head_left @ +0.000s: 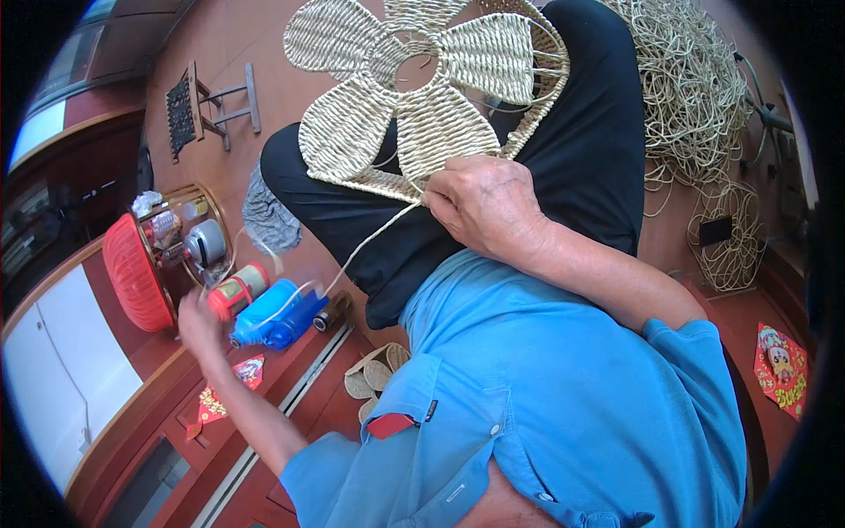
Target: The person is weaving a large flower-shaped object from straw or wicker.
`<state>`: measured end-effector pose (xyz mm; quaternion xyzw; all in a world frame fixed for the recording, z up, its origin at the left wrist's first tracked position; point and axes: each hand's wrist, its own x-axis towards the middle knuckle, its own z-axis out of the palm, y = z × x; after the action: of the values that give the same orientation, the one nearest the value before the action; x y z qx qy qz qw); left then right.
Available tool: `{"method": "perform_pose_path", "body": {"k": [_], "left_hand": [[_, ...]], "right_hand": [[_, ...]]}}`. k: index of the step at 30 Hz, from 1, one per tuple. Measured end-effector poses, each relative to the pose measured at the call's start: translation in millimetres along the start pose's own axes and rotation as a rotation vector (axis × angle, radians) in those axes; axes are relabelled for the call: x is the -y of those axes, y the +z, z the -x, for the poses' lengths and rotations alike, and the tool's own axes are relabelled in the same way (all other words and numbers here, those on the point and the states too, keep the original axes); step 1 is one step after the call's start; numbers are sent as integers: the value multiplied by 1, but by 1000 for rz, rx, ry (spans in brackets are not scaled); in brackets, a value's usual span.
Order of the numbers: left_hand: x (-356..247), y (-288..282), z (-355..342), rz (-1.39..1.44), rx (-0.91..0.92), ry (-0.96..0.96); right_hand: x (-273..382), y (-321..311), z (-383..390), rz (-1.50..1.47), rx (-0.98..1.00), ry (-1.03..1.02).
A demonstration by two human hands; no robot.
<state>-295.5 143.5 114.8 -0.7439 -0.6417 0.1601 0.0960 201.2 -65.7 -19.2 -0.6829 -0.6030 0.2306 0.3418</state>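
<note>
A woven straw flower-shaped piece [447, 132] with broad petals and a round central hole lies across my lap, joined to a woven rim [547, 97]. My right hand [488, 207] is closed on its near edge, thumb and finger pinching where a pale twisted cord [371, 239] comes out. From there the cord slants down to the left, over blue bottles. My left hand [201, 324] is stretched far out to the left beside a red-banded jar [238, 290]. Motion smears its fingers, and whether they grip the cord's end is unclear.
Blue bottles [268, 312] and a dark jar [333, 311] stand by my left knee. Beyond are a red fan-like cage [136, 273], a grey cloth [267, 211] and a small stool [207, 110]. A large heap of cord [691, 88] lies at the right.
</note>
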Motion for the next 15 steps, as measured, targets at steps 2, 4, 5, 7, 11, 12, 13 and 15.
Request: {"method": "perform_pose_path", "body": {"k": [2,4,5,7,11,12,13,15], "left_hand": [[-143,-5,24,702,29,250],[-242,-21,65,793,141,578],[-275,-18,84,792,138,630],[-301,-13,92,801,127,692],[-296,-5,75,1272,418,335],[-295,-4,63,1338,383,335],[-295,-7,55,1258,338,311],[-305,-15,46,1054,159,281]], "right_hand": [[1,1,-1,9,12,7],[2,0,-1,20,1,7],[5,0,-1,14,11,0],[4,-1,-2,11,19,30],[4,1,0,9,18,29],[4,1,-1,15,2,28],[4,0,-1,20,-15,28],[5,3,-2,24,-15,30]]}}
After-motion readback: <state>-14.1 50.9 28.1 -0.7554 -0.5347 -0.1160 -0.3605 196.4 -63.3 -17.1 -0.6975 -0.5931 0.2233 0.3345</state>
